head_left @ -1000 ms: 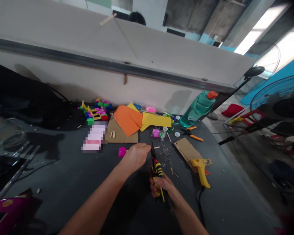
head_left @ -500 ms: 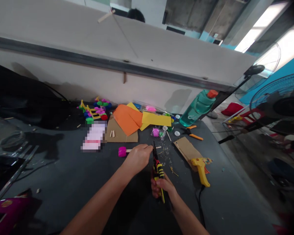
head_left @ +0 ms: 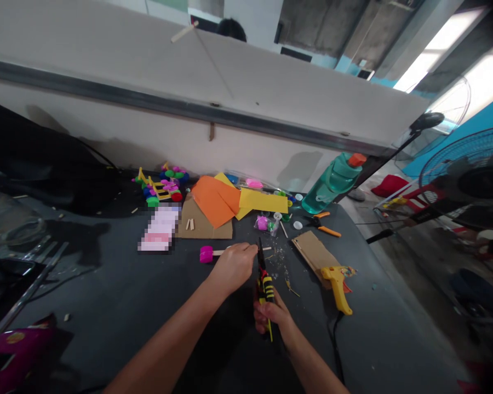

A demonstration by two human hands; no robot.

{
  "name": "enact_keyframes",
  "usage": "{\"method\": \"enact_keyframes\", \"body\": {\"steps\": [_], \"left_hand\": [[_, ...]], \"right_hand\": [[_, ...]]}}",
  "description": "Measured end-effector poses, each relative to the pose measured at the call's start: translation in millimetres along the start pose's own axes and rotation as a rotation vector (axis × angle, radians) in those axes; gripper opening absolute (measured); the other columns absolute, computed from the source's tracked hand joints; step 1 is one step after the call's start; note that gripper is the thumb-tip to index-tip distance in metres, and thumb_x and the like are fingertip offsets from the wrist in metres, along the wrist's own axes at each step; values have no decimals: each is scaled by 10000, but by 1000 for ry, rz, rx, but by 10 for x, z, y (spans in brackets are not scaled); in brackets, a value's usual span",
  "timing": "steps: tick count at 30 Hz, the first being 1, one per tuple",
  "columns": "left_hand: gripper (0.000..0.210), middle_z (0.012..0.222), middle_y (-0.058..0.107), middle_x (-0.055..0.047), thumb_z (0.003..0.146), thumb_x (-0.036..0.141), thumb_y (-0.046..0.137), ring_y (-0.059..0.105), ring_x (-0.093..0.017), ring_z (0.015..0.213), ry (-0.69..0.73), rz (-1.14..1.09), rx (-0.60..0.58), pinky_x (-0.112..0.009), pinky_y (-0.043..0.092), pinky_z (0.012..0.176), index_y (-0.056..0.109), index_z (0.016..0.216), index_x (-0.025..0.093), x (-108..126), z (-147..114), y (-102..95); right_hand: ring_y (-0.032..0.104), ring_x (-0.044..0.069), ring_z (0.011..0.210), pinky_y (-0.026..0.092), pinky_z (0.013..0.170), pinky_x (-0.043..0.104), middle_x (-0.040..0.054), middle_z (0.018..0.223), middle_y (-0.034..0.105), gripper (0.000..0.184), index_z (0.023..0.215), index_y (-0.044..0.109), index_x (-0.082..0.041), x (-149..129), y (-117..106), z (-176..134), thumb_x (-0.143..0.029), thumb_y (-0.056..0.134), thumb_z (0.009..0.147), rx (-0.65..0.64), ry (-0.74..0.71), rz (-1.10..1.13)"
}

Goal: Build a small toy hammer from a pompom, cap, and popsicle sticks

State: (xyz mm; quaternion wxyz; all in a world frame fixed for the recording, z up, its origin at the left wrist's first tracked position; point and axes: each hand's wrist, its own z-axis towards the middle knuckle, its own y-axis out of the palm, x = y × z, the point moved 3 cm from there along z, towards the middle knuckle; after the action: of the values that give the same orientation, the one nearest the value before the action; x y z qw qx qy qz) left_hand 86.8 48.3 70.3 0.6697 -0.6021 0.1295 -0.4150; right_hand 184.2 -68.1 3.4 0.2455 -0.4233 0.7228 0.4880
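My left hand is closed around a thin wooden stick, which sticks out to the left and a little to the right of the fingers. At the stick's left end is a magenta lump; I cannot tell whether they are joined. My right hand grips long-nosed pliers with black and yellow handles, their jaws pointing away from me. The dark jaws stand right beside my left fingertips, against the stick. Whether they close on it cannot be made out.
Beyond my hands lie cardboard, orange paper, yellow paper and colourful clay models. On the right are a yellow glue gun with a cord, orange-handled pliers and a teal bottle. A white partition borders the back.
My right hand and the pliers have shifted very slightly, with the handles now more upright. The left hand keeps its hold on the stick. The whole view has moved a little.
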Motion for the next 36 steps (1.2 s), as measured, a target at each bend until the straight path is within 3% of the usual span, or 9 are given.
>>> {"method": "enact_keyframes", "body": {"steps": [6,11,16,24,31,36], "left_hand": [[202,771,588,-32,846,54,391,567,-169,765,18,-71,7,-273,447,706,561,840,162,-20,14,-25],[209,784,611,-26,911,181,378,583,-158,759,-38,-178,92,-267,444,683,579,853,175,-40,9,-87],[243,767,620,-31,914,193,367,591,-150,741,-44,-214,149,-264,458,685,603,861,171,-31,7,-96],[239,745,601,-32,904,158,358,576,-150,728,14,-177,133,-275,475,691,587,837,165,-14,15,-77],[227,761,596,-37,863,68,368,574,-155,774,40,-120,87,-269,469,727,573,842,163,-10,10,-68],[219,782,604,-40,856,63,378,581,-165,804,56,-106,72,-283,474,746,572,876,163,9,9,-29]], "right_hand": [[373,55,445,330,382,176,-56,635,475,432,956,505,-213,14,26,-3,-336,711,596,21,-28,11],[510,120,577,436,536,272,13,760,575,413,960,542,-182,-121,72,-29,-297,685,590,-42,-10,3],[571,169,643,414,578,266,30,760,641,420,928,571,-152,-268,22,18,-168,578,508,-70,64,-137],[549,138,612,390,565,235,2,738,613,381,926,581,-163,-307,29,-14,-204,604,548,30,76,-167],[563,147,608,417,619,267,-9,715,605,377,915,582,-178,-277,20,31,-220,639,545,26,51,-67],[553,136,565,414,574,261,-4,684,606,336,885,592,-167,-204,-44,74,-293,673,584,57,65,-96]]}}
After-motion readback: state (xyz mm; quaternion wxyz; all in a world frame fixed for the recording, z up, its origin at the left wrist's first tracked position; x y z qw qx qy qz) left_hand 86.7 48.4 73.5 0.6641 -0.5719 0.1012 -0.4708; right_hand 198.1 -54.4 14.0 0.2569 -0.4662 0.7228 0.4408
